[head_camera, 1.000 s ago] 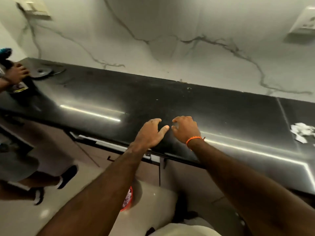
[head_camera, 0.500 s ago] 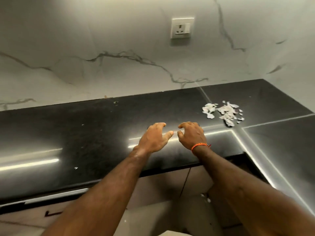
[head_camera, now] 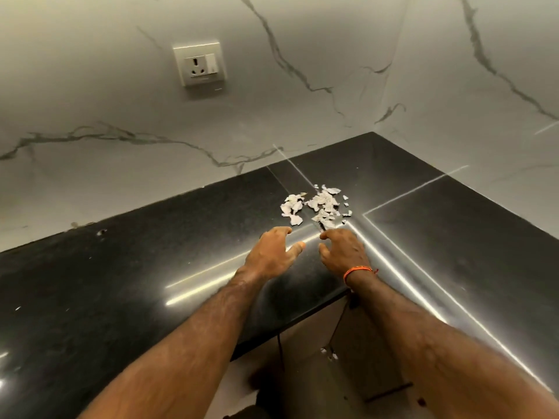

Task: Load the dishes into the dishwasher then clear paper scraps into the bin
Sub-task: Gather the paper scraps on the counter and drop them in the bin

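paper scraps (head_camera: pixel 317 205) lay in a loose heap on the black worktop (head_camera: pixel 121 282), near the inner corner where the two runs met, just beyond both hands. head view: left hand (head_camera: pixel 272 252) and right hand (head_camera: pixel 341 252) hovered side by side, fingers loosely curled, holding nothing. scraps looked v. light, thin, limp, easy to scatter or slide on the glossy top, so prob best swept together w/ cupped palms and scooped from the heap's outer sides, not pinched 1 by 1. walls stood well back; plenty of bare worktop left + right. front edge sat close under the wrists, so bits could drop off it.
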### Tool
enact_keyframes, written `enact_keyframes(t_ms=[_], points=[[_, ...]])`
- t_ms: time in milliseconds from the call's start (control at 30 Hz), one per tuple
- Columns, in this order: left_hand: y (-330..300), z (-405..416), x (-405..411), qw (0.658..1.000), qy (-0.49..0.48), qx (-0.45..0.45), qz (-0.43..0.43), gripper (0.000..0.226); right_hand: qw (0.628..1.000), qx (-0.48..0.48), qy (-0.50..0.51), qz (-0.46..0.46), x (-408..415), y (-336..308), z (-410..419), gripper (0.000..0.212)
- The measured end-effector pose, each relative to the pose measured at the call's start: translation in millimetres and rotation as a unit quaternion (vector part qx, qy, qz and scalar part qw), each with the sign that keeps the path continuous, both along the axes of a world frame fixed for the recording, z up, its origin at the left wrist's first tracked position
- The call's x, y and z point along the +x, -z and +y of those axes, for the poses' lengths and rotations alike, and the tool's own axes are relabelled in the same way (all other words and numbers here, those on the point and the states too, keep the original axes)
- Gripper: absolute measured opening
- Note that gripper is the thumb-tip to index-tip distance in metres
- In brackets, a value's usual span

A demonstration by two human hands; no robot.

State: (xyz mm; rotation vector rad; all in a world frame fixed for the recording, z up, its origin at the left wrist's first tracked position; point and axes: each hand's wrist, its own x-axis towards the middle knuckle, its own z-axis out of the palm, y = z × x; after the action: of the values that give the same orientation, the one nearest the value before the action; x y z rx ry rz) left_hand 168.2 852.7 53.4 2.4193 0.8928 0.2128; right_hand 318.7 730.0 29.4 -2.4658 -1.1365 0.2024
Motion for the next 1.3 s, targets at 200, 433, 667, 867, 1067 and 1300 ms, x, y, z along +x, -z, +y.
enact_keyframes(t_ms=[200,433,667,867,1067,1300], points=[[7.8,29.7,49.5,0.998,0.063,-0.005,-0.004,0.064,0.999,-0.036,0.036,-0.004,39.2,10.4,15.1,0.04],[25.5,55.4,79.3,0.995,0.096,-0.012,0.01,0.061,0.995,-0.093,0.045,-0.019,59.7,31.4,27.7,0.054],[43.5,79.9,109.2,0.997,0.077,-0.009,0.012,0.058,0.99,-0.123,0.063,-0.003,89.6,68.0,50.4,0.092],[57.7,94.6,132.6,0.999,0.043,0.011,0.029,0.06,0.991,-0.092,0.095,0.024,124.0,87.4,85.7,0.112],[73.9,101.8,157.5,0.999,-0.004,0.023,0.023,0.058,0.993,-0.073,0.096,-0.007,155.5,96.7,122.8,0.114],[73.5,103.9,193.4,0.999,-0.02,0.042,0.027,0.06,0.997,0.023,0.073,0.031,209.8,92.2,144.1,0.085]])
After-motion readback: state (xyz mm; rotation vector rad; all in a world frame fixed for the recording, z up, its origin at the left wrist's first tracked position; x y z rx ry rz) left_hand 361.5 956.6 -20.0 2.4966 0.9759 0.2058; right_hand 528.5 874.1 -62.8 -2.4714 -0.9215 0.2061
